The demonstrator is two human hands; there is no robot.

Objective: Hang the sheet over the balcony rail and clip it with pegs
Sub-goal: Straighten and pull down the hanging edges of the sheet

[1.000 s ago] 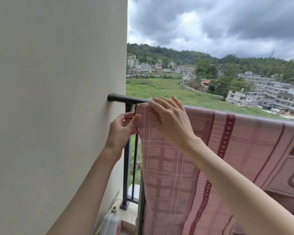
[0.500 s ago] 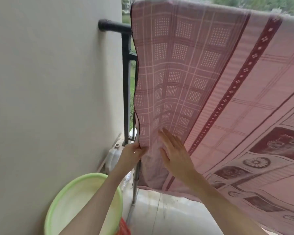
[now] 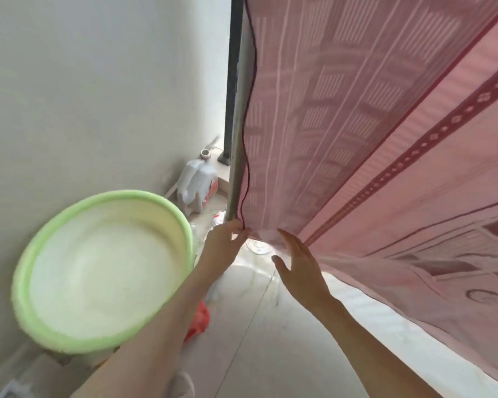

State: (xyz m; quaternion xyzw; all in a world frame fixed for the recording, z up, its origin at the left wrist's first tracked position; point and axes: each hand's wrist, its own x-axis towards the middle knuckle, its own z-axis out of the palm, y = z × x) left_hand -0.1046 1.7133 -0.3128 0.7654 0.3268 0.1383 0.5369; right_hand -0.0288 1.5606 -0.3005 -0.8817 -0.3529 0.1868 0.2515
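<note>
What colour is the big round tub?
The tub is light green outside, creamy white inside. The head view shows it, on the left near the wall.

The sheet [image 3: 371, 133] hangs in front of me, a pink cloth with a pale woven grid of small striped squares down its left part and a darker red band dotted with little pale flowers running slantwise across it. Further right it carries larger dark red framed panels (too blurred for me to read the motifs). Its left edge, trimmed with a thin dark line, falls just beside the dark upright post of the balcony rail [image 3: 233, 81], whose top bar is out of view. The lower left corner is gathered and slightly crumpled, and the bottom hem slopes away to the right above the pale floor.
</note>
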